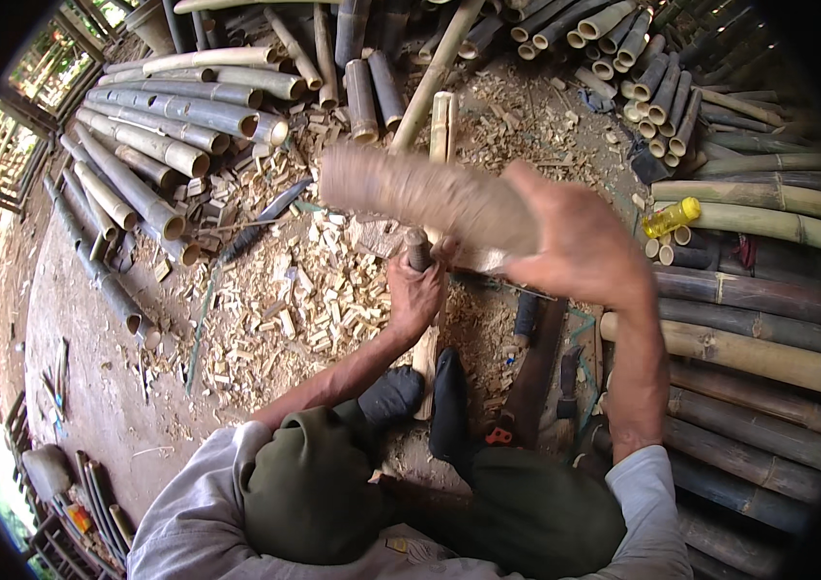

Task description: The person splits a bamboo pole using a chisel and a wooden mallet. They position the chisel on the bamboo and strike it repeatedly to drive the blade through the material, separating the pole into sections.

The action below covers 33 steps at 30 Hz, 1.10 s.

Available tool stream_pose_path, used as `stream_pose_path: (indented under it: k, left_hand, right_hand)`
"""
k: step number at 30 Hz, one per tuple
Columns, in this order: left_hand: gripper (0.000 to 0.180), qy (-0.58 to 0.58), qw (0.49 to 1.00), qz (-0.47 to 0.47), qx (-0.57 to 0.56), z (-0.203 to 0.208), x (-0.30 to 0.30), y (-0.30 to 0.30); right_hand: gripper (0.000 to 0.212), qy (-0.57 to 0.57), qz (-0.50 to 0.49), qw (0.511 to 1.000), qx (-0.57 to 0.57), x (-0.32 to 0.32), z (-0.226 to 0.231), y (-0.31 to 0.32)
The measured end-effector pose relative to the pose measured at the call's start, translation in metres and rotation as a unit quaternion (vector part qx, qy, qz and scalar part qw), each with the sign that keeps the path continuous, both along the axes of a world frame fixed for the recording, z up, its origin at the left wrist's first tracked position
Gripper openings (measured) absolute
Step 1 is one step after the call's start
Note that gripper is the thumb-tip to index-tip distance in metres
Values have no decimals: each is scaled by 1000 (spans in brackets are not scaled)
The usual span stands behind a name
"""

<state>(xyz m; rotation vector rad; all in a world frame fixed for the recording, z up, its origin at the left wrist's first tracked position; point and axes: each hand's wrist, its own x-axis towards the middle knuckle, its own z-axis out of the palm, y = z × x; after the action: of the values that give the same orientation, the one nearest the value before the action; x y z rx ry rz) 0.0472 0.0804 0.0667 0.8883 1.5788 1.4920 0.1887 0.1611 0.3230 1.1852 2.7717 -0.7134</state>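
Note:
A thick, rough wooden mallet (420, 193), smeared by motion, is raised over the work in my right hand (580, 242), whose fingers wrap its right end. Below it, my left hand (415, 295) is closed around an upright chisel (418, 248); only its dark round handle top shows, and its blade is hidden. A pale length of bamboo (424, 372) runs away from me between my dark-covered feet and beneath my left hand. Part of a wooden block (377, 235) shows beside that hand, partly covered by the mallet.
Wood chips (314, 280) litter the ground. Bamboo poles lie at the left (154, 145), and more poles (749, 290) are stacked along the right with a yellow bottle (672, 217) on them. Near my right foot are a red-orange tool part (499, 432) and a hammer-like tool (568, 382).

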Motion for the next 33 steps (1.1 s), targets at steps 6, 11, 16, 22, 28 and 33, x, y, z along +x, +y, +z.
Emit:
stream_pose_path:
  k: [6, 11, 16, 22, 28, 33]
  left_hand:
    - [34, -43, 995, -47, -80, 37, 12, 0]
    - [31, 10, 997, -20, 77, 9, 16, 9]
    - [36, -44, 998, -23, -44, 26, 13, 3]
    - [39, -42, 996, -35, -70, 25, 15, 8]
    - [19, -224, 968, -11, -110, 12, -11, 18]
    - [28, -505, 860, -32, -65, -51, -63, 24]
  right_hand:
    - [53, 341, -39, 937, 67, 14, 10, 1]
    - [64, -37, -3, 999, -26, 4, -39, -3]
    - [49, 105, -70, 992, 28, 15, -6, -9]
    - [50, 16, -34, 999, 20, 3, -34, -12]
    - [64, 89, -121, 989, 3, 32, -65, -5]
    - [78, 336, -167, 915, -151, 55, -68, 6]
